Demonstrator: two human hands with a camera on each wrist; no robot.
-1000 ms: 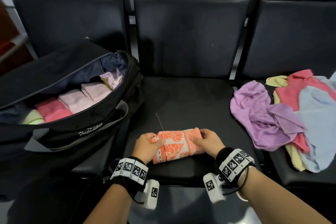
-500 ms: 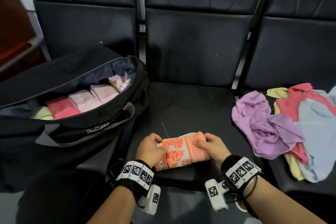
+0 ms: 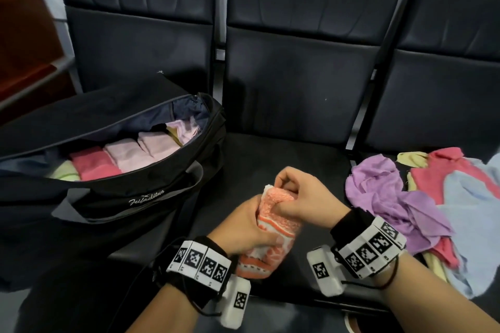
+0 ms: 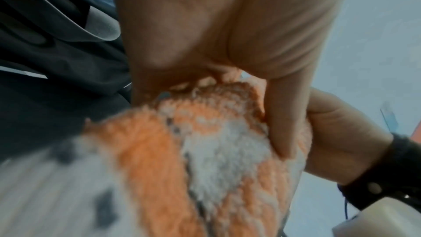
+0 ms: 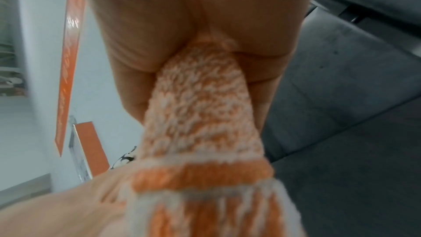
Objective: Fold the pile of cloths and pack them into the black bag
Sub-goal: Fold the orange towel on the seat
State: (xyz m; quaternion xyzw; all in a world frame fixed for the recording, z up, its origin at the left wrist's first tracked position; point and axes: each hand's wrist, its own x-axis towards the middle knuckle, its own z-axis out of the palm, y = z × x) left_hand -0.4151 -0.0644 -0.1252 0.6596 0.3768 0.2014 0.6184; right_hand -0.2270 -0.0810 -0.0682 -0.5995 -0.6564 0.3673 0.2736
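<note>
Both hands clamp the folded orange-and-white towel (image 3: 273, 227): left hand (image 3: 244, 227) around its middle, right hand (image 3: 300, 197) pinching its top, right of the black bag (image 3: 113, 197).

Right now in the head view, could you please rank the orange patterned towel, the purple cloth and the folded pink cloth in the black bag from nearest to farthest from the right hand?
1. orange patterned towel: gripped by the right hand, over the middle seat.
2. purple cloth: on the pile to the right.
3. folded pink cloth: inside the black bag, far left.
</note>
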